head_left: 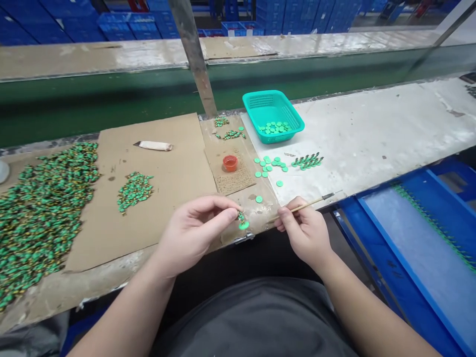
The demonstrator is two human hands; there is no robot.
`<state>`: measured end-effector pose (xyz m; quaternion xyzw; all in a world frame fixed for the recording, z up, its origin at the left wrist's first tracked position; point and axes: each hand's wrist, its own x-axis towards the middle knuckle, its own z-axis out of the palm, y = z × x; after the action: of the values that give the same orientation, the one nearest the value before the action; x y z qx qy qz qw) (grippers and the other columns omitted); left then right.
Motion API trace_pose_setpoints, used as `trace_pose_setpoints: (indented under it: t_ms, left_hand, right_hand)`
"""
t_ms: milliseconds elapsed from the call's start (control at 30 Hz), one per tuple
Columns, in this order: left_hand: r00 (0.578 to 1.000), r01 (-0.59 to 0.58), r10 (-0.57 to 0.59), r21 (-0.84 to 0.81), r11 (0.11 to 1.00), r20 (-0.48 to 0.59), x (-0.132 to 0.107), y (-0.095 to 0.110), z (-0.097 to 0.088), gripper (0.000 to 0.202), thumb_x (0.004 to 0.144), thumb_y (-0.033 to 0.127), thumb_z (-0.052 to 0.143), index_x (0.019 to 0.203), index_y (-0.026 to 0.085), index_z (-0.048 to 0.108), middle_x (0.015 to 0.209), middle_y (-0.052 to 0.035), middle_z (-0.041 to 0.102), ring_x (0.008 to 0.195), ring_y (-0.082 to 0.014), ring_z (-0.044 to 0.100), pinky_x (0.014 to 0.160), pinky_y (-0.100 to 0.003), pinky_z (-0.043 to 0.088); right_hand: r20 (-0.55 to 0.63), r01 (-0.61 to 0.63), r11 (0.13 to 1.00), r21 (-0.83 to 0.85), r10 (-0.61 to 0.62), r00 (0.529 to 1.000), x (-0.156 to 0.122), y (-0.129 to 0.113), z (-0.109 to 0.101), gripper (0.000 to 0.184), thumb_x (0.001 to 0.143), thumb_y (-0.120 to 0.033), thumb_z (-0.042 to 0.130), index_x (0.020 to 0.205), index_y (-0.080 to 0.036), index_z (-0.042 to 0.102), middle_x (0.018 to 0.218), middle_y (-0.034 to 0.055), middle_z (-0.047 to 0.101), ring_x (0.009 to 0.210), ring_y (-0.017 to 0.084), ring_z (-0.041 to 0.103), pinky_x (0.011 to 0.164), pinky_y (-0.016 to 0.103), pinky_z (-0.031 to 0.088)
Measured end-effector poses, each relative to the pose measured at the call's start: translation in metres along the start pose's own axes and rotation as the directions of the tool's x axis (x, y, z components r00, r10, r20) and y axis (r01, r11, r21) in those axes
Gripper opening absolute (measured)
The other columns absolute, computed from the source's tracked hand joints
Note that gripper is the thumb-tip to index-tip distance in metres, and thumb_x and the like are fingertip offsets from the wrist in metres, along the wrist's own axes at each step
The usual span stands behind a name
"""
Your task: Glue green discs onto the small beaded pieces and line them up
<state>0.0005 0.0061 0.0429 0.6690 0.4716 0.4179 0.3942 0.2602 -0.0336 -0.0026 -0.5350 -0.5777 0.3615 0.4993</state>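
My dark clothing [256, 317] lying nearest. Small green-gold piece [241, 216] sitting above green disc [244, 226], near table edge [261, 227]; if my fingertips [232, 214] are loosening, piece could be tilting off disc. My left hand [197, 228] pinching piece, fingers nearly closed; right hand [307, 230] gripping thin brush [312, 203], dark end pointing away.

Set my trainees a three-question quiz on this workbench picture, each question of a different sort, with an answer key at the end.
1. Which hand holds the thin pale wooden stick?
2. Fill in: The rectangular turquoise plastic basket has flat, round green ____ lying in it.
3. True or false: The small round red cup stands inside the basket.

Key:
1. The right hand.
2. Discs.
3. False; the cup stands on a brown cardboard sheet.
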Motion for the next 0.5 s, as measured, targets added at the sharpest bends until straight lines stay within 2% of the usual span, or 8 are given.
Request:
trace_pose_setpoints:
  t_ms: [133,233,300,367,433,500]
  left_hand:
    - [0.991,-0.119,0.131,0.225,0.967,-0.038,-0.004,-0.014,0.026,0.015,0.106,0.04,0.081,0.1,0.037,0.094,0.096,-0.0017,0.092,0.09,-0.0248,0.083,0.092,-0.044,0.06]
    - [0.974,-0.191,0.222,0.383,0.904,-0.038,-0.012,-0.023,0.037,0.016,0.109,0.042,0.08,0.102,0.039,0.094,0.101,-0.0017,0.094,0.096,-0.028,0.084,0.096,-0.048,0.053]
    - [0.964,-0.228,0.266,0.452,0.862,-0.022,-0.016,-0.027,0.036,0.014,0.11,0.041,0.08,0.107,0.039,0.093,0.104,-0.0016,0.094,0.098,-0.0284,0.085,0.097,-0.048,0.053]
    - [0.961,-0.25,0.275,0.469,0.847,0.016,-0.016,-0.029,0.031,0.017,0.111,0.038,0.078,0.12,0.039,0.092,0.108,-0.0016,0.093,0.098,-0.027,0.084,0.097,-0.046,0.057]
    - [0.964,-0.265,0.253,0.448,0.854,0.087,-0.012,-0.03,0.026,0.025,0.111,0.036,0.075,0.132,0.037,0.089,0.112,-0.0024,0.092,0.097,-0.0255,0.082,0.098,-0.043,0.061]
    - [0.957,-0.287,0.236,0.439,0.851,0.169,-0.006,-0.031,0.024,0.028,0.111,0.038,0.073,0.135,0.036,0.088,0.112,-0.0035,0.09,0.098,-0.0253,0.081,0.097,-0.042,0.062]
  right_hand:
    - [0.003,0.015,1.0,0.021,-0.015,1.0,0.002,0.002,-0.002,0.035,0.117,-0.047,0.076,0.089,-0.028,0.068,0.074,0.0024,0.086,0.063,0.021,0.085,0.066,0.03,0.071]
    - [0.031,0.023,1.0,0.018,-0.023,0.999,0.004,0.003,-0.004,0.035,0.118,-0.05,0.075,0.091,-0.028,0.066,0.075,0.0011,0.086,0.065,0.02,0.085,0.067,0.029,0.07]
    - [0.051,0.02,1.0,0.001,-0.02,0.998,0.005,0.003,-0.005,0.037,0.118,-0.054,0.074,0.092,-0.029,0.065,0.077,0.0006,0.085,0.065,0.019,0.084,0.066,0.029,0.068]
    - [0.065,0.025,0.999,-0.02,-0.024,0.998,0.006,0.003,-0.006,0.037,0.118,-0.053,0.074,0.092,-0.029,0.063,0.078,-0.0002,0.084,0.065,0.018,0.082,0.066,0.028,0.067]
    - [0.076,0.055,0.998,-0.031,-0.053,0.996,0.008,0.003,-0.006,0.036,0.119,-0.049,0.074,0.092,-0.029,0.062,0.079,-0.0013,0.082,0.066,0.017,0.08,0.067,0.028,0.065]
    - [0.095,0.107,0.994,-0.025,-0.105,0.99,0.01,0.002,-0.005,0.033,0.119,-0.045,0.074,0.094,-0.028,0.064,0.081,-0.002,0.08,0.07,0.017,0.081,0.069,0.027,0.065]
